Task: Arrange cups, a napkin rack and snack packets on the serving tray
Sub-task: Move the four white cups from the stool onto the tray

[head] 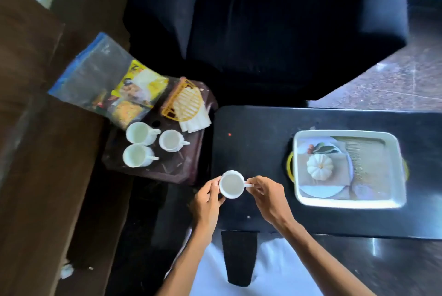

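A white cup is held over the near edge of the black counter, the left hand closed round its body and the right hand pinching its handle. Right of it lies the serving tray (pumpkin print inside). Three cups, a yellow napkin rack and bagged snack packets sit on a brown stool to the left.

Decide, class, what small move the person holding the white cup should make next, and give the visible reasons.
Probably carry the held cup rightward and set it on the serving tray. Both hands grip it: the left hand at its side, the right hand at the handle. The tray lies to the right on the black table and holds no cups, while three more cups wait on the small table.
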{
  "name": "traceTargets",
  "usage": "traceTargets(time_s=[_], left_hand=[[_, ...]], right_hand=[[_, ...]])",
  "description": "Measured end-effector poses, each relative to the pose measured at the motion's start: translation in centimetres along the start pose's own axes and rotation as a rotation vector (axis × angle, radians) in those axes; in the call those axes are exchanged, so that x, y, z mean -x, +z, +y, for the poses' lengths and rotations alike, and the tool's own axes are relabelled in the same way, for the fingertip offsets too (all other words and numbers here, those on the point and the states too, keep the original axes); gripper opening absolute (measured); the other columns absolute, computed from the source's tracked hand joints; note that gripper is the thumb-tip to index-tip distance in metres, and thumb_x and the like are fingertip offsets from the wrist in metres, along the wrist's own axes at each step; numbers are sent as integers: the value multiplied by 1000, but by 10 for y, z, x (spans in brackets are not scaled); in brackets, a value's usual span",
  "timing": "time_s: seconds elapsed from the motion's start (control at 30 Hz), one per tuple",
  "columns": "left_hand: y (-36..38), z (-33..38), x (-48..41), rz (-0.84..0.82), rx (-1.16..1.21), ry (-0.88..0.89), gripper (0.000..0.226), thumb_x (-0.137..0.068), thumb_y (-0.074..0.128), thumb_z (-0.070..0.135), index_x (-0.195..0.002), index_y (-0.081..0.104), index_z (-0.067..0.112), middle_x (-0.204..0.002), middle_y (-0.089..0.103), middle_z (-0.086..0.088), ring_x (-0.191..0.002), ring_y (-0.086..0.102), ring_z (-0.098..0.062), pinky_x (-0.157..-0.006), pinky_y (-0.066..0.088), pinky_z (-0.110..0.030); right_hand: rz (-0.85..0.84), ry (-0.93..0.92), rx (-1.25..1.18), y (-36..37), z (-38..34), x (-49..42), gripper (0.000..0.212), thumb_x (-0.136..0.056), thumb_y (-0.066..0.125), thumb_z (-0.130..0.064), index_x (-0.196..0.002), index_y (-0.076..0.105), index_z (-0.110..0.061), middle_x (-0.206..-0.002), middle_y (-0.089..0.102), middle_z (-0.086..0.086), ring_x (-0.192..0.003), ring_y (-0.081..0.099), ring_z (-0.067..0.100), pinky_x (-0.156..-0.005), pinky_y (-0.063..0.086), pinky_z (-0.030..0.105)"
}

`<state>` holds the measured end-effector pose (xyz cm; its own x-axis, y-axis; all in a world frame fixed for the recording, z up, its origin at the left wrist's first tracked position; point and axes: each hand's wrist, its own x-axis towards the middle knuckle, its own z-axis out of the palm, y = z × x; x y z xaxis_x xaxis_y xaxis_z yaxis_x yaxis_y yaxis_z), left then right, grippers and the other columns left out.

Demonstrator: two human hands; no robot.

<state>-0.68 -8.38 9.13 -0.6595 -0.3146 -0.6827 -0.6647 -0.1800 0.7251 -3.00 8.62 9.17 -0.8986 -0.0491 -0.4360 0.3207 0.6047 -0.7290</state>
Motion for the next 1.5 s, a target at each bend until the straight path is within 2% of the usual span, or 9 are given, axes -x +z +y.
traceTargets(time_s=[0.2,0.37,0.47,0.57,0.77,0.97,1.2,1.37,1.5], left_hand=[[121,-36,42,-11,-26,-34,22,-103,54,22,-109,75,23,-111,75,5,-107,70,-13,-83,61,-28],[194,-68,51,-25,-116,-52,23,-102,53,28,-111,74,32,-109,75,14,-106,69,-7,-92,60,-39],[222,-83,49,-62,-141,-68,24,-101,53,31,-110,75,34,-102,77,19,-99,70,-2,-93,60,-41],[242,-92,47,-75,-149,-90,25,-102,53,31,-114,75,30,-100,77,16,-94,70,-2,-93,60,-41],[255,-104,36,-87,-275,-79,32,-103,50,32,-125,70,20,-114,75,-1,-99,71,-11,-92,61,-40],[250,-109,30,-129,-376,-46,32,-103,48,33,-125,70,27,-120,73,6,-112,68,-16,-96,58,-42],[248,-105,28,-127,-428,-50,31,-104,47,32,-126,68,26,-121,72,5,-114,66,-16,-97,57,-40],[247,-100,29,-155,-484,5,32,-105,45,28,-128,67,21,-122,69,6,-112,60,-10,-92,49,-25],[238,-105,30,-184,-446,-5,30,-103,44,40,-117,69,33,-121,68,8,-110,65,-14,-96,57,-40]], right_hand=[[67,-1,-2,-85,93,18,9,-92,68,-13,-99,68,-19,-91,75,-7,-86,72,13,-77,58,30],[138,91,-71,-123,157,24,8,-90,72,-16,-97,71,-12,-84,74,-6,-81,67,-9,-71,50,11],[183,166,-158,-134,184,20,10,-90,72,-15,-100,71,-14,-86,75,-4,-80,67,-9,-72,53,14],[217,205,-169,-140,205,12,11,-91,70,-13,-102,71,-9,-89,75,-1,-79,66,-12,-71,49,6],[192,222,-169,-142,231,0,14,-91,71,-15,-104,71,-9,-94,75,-1,-87,70,4,-76,53,12],[158,210,-159,-136,236,0,10,-91,71,-12,-101,70,-12,-89,72,-7,-82,65,-16,-74,50,5],[126,209,-134,-130,239,-4,11,-92,70,-15,-102,69,-13,-89,70,-11,-84,64,-19,-73,50,4],[111,206,-91,-130,243,-2,10,-91,70,-15,-100,68,-10,-92,74,-4,-85,66,-13,-77,54,11],[89,188,8,-134,238,0,27,-93,66,-6,-120,62,-6,-109,73,5,-98,69,10,-85,57,30]])
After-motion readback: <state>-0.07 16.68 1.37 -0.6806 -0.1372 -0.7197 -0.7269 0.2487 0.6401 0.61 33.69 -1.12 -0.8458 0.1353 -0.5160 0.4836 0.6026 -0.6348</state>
